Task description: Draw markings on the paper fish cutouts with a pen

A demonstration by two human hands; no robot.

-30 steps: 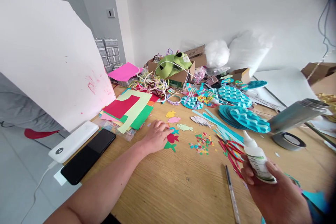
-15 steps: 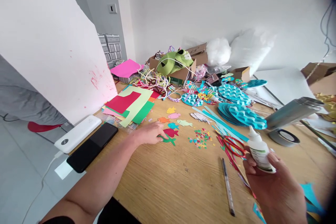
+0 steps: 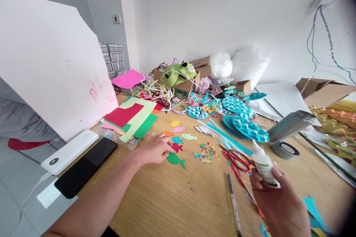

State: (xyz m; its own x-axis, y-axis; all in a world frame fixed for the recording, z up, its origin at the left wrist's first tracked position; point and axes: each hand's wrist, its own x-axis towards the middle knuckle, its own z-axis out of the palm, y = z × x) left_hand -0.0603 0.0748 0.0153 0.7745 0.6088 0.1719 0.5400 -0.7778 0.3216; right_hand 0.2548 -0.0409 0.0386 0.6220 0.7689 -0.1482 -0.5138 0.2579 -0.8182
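Observation:
My left hand (image 3: pixel 158 149) lies low over the table, its fingertips touching a red paper fish (image 3: pixel 178 147), partly covered by the fingers. Just below it is a green paper fish (image 3: pixel 176 159). Blue (image 3: pixel 177 140), orange (image 3: pixel 167 133), pink (image 3: pixel 178 129), yellow (image 3: pixel 175 123) and pale green (image 3: pixel 189 137) paper fish lie beyond. At the right, my right hand (image 3: pixel 279 200) is wrapped round a white squeeze glue bottle (image 3: pixel 264 168), held upright with a slight tilt, its nozzle up.
Small paper confetti (image 3: pixel 206 152), red-handled scissors (image 3: pixel 238 160) and a pen (image 3: pixel 234 203) lie between my hands. Coloured paper (image 3: pixel 147 127) and a phone (image 3: pixel 86 166) are left. A metal flask (image 3: pixel 292 126), tape roll (image 3: pixel 285 150) and blue wavy discs (image 3: pixel 244 127) stand right.
My left fingers have shifted from the green fish to the red one. The green fish now lies lower, farther from the red. My right hand still holds the glue bottle; the view has turned slightly right.

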